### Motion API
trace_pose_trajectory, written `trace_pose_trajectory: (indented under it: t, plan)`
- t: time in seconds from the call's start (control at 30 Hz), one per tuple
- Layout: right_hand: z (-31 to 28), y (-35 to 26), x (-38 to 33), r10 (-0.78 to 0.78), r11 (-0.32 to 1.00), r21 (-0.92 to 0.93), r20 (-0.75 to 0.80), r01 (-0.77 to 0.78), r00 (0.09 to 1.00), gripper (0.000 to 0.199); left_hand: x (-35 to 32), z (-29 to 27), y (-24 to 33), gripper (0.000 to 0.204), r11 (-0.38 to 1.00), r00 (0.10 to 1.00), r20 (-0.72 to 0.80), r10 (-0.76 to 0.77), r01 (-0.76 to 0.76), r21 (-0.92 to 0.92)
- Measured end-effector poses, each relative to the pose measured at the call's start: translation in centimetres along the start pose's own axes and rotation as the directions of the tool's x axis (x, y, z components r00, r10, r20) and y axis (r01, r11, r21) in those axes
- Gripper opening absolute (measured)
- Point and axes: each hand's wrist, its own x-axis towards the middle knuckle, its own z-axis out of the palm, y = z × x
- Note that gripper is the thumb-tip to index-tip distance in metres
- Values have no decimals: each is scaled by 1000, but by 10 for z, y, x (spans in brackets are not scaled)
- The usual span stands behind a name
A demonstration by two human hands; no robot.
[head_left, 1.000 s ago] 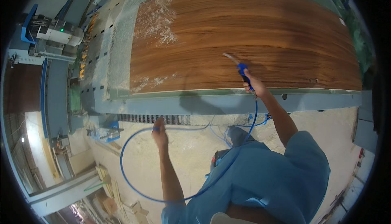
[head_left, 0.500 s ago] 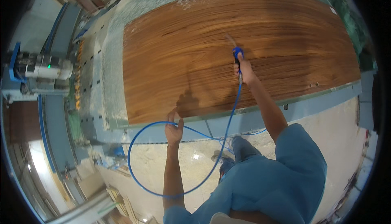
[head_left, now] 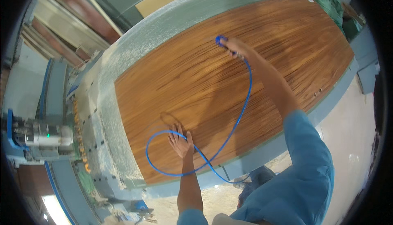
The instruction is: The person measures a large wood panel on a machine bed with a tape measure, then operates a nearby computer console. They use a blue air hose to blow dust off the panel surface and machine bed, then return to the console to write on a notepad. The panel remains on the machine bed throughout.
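We see a large wood-grain panel (head_left: 229, 73) lying flat on a pale green machine bed (head_left: 123, 57), its long edges bowed by the wide lens. Our right hand (head_left: 234, 47), arm stretched far out over the middle of the board, is closed around a blue air nozzle (head_left: 221, 41) whose tip projects beyond the knuckles toward the far side. From that nozzle a thin blue hose (head_left: 245, 98) runs back along the forearm, crosses the panel, and forms a wide loop near the front edge before dropping over the bed's rim toward the floor. Our left hand (head_left: 181, 142) rests palm down on the panel close to its near edge, fingers spread and flat, gripping nothing; the hose loop passes just beside and partly under it, though we cannot tell whether the two touch. To the left of the bed stands a grey machine head (head_left: 41, 135) with a small green indicator light. Both sleeves are light blue.
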Motion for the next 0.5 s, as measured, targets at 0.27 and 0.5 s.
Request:
trace_pose_trajectory:
  t: [0.27,0.5]
  plan:
    - [-140,-63,110,-11,865,-456,-436,-210,900,40,4,-2,-1,62,997,994,77,-80,80,10]
    - [-70,-99,142,51,999,-5,8,-51,999,40,3,-5,5,65,993,989,92,-120,118,28]
